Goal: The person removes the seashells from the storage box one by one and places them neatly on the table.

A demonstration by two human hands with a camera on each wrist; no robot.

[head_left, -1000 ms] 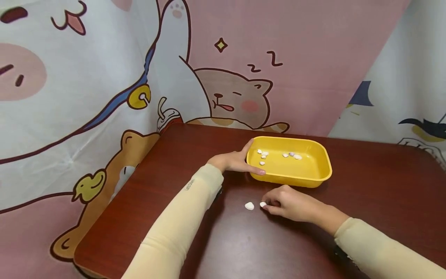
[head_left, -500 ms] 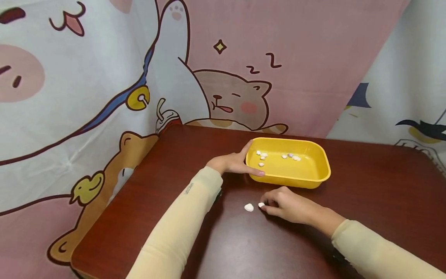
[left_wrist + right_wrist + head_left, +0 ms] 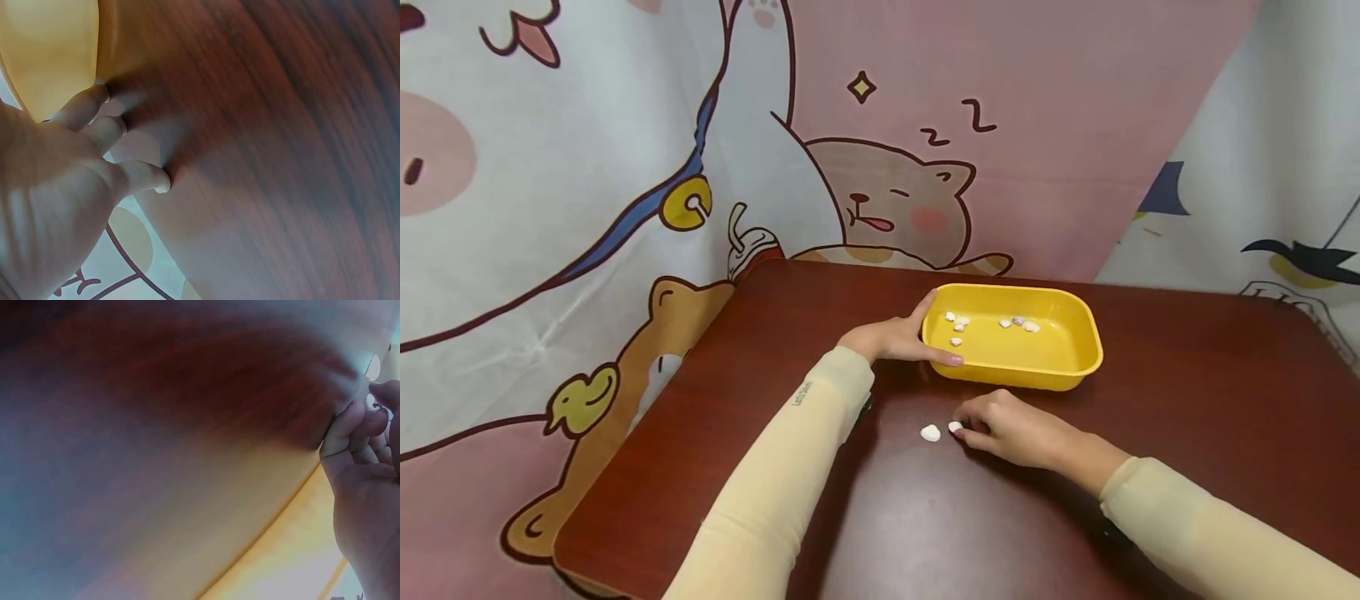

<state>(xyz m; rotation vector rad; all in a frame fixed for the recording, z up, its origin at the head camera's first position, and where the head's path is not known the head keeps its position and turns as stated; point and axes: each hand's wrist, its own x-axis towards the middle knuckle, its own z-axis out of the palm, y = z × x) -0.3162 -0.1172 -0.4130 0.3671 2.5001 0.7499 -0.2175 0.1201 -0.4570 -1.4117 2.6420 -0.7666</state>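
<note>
Thumb and fingers of my left hand [image 3: 904,337] spread around the left end of a yellow plastic tray [image 3: 1015,377]; the thumb lies along its near rim. In the left wrist view three fingertips [image 3: 164,181] reach the table beside the tray. My right hand [image 3: 1018,429] is low over the table in front of the tray, pinching a small white seashell [image 3: 955,427] between thumb and fingertips. Just left of it a larger white seashell [image 3: 930,432] lies on the table. Inside the tray, several small shells sit in two groups, one left [image 3: 958,327], one near the middle [image 3: 1018,322].
The reddish-brown wooden table [image 3: 760,358] has rounded corners. Behind it and along its left side hangs a cartoon-printed cloth [image 3: 1037,150]. The tray's low walls rise just beyond the right hand.
My right hand has shifted very slightly left with the pinched seashell, closer to the larger one. The left hand and the tray keep their places; the head view has turned a little.
</note>
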